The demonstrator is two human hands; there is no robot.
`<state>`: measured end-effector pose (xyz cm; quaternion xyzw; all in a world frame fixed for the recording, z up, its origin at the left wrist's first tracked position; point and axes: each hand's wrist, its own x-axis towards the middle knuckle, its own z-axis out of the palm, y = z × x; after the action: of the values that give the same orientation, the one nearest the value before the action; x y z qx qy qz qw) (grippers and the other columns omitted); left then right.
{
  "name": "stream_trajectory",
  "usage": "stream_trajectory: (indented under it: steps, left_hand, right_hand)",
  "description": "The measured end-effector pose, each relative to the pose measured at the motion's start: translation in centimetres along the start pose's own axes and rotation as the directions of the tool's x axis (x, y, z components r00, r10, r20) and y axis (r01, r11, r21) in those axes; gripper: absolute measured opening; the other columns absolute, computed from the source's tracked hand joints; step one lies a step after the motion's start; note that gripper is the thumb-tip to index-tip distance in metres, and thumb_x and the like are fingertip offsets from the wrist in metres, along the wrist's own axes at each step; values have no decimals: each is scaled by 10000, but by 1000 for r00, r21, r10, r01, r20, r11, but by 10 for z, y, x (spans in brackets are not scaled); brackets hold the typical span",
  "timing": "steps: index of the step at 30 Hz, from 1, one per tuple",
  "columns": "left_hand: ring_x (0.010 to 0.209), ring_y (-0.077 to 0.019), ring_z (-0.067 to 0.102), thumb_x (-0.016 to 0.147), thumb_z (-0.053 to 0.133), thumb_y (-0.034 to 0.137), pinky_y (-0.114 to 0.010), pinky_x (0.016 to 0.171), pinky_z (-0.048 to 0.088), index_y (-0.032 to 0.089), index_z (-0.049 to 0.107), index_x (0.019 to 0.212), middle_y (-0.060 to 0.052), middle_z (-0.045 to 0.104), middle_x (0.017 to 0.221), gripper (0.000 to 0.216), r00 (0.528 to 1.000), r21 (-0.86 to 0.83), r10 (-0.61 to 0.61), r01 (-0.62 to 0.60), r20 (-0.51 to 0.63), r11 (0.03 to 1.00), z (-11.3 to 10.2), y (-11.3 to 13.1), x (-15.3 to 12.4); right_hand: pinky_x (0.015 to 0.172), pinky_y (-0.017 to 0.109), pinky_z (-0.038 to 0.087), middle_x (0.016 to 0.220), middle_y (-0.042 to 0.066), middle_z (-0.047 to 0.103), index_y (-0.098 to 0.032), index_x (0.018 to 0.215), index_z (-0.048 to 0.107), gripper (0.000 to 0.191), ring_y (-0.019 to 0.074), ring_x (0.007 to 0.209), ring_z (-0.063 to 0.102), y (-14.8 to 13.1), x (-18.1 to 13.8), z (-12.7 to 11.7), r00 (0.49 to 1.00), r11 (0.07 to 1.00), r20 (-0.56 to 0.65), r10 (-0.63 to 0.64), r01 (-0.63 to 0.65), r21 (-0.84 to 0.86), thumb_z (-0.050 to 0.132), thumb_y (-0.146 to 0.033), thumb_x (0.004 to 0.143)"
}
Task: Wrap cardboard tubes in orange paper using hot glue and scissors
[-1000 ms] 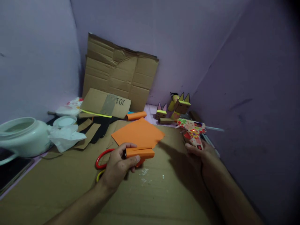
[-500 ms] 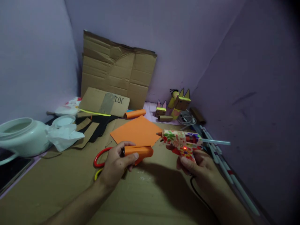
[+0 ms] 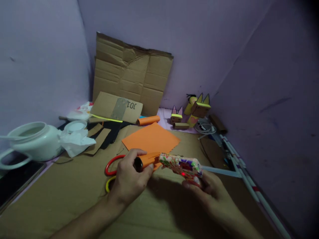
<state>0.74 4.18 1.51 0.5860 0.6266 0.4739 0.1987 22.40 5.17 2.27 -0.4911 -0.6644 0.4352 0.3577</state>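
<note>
My left hand (image 3: 129,181) is closed around a small tube wrapped in orange paper (image 3: 147,160), held just above the cardboard sheet (image 3: 62,196) on the floor. My right hand (image 3: 210,191) grips a flower-patterned glue gun (image 3: 181,165) with a red light lit on its side. The gun's nozzle touches the right end of the orange tube. A clear glue stick (image 3: 219,171) pokes out of the gun's back. An orange paper sheet (image 3: 151,140) lies flat just beyond the tube.
Red-handled scissors (image 3: 111,165) lie left of my left hand. A white jar (image 3: 35,142), crumpled tissue (image 3: 76,141), cardboard scraps, an orange roll (image 3: 149,120) and small cardboard animal figures (image 3: 196,109) stand behind. A big cardboard panel (image 3: 132,76) leans on the wall. Glue sticks lie along the right wall.
My right hand lifted the glue gun from the right side and brought it left, its nozzle now at the orange tube. The left hand kept hold of the tube.
</note>
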Motion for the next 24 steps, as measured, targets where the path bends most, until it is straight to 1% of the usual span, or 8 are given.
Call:
stream_trajectory:
  steps: [1, 4, 8, 10, 14, 16, 19, 24]
  left_hand:
    - [757, -187, 616, 705, 606, 317, -312, 662, 503, 182, 570, 927, -45, 643, 882, 262, 1000, 5, 14, -14, -7, 1000, 0, 0, 0]
    - [787, -192, 622, 709, 612, 302, -321, 681, 510, 182, 569, 929, -48, 643, 897, 254, 998, 25, 58, -58, -21, 998, 1, -1, 0]
    - [839, -199, 620, 715, 616, 275, -337, 731, 510, 178, 565, 939, -55, 633, 926, 249, 991, 40, 125, -124, -37, 991, 3, -3, -1]
    - [832, -196, 619, 718, 612, 272, -336, 724, 512, 178, 562, 938, -54, 631, 918, 244, 991, 37, 131, -129, -38, 991, 4, -3, -1]
    - [825, -196, 620, 716, 615, 278, -332, 716, 514, 181, 564, 937, -53, 637, 907, 246, 991, 45, 128, -127, -30, 991, 5, -2, 0]
    - [826, -199, 623, 706, 618, 272, -333, 723, 514, 177, 570, 922, -57, 641, 900, 240, 990, 59, 137, -135, -31, 989, 5, 0, 1]
    - [812, -197, 626, 695, 606, 251, -328, 720, 515, 171, 574, 900, -62, 647, 888, 223, 989, 58, 143, -141, -25, 988, 4, 2, 1]
    - [810, -197, 631, 704, 597, 244, -318, 712, 512, 164, 573, 893, -72, 649, 887, 207, 985, 51, 169, -168, -22, 984, 5, 4, -1]
  right_hand:
    - [859, 385, 510, 994, 116, 730, -160, 962, 695, 314, 283, 923, 664, 0, 0, 0, 1000, 1000, 2, 5, -5, -13, 606, -344, 724]
    - [809, 377, 531, 991, 130, 728, -143, 985, 683, 324, 265, 841, 679, 0, 1, 0, 1000, 999, 24, 10, -8, -50, 585, -341, 747]
    - [776, 362, 545, 943, 133, 736, -130, 978, 680, 320, 266, 835, 687, 2, 1, 1, 999, 999, 33, 1, 1, -48, 572, -337, 759]
    - [785, 368, 546, 919, 133, 739, -132, 958, 688, 312, 270, 833, 692, 3, 1, 2, 1000, 998, 15, -6, 6, -55, 572, -341, 757]
    - [807, 386, 545, 939, 134, 742, -149, 930, 707, 289, 280, 841, 699, 4, 0, 3, 999, 996, -23, -38, 36, -77, 582, -336, 749]
    - [794, 384, 553, 952, 129, 745, -159, 935, 713, 281, 286, 863, 701, 2, 0, 4, 999, 997, -6, -47, 47, -58, 584, -323, 747]
    - [828, 392, 544, 981, 122, 743, -173, 941, 720, 267, 287, 907, 697, -2, 0, 5, 998, 998, 16, -62, 62, -25, 590, -302, 746]
    - [844, 394, 540, 939, 106, 755, -183, 888, 738, 236, 283, 909, 701, -9, -1, 8, 998, 997, 26, -63, 62, 40, 586, -276, 734]
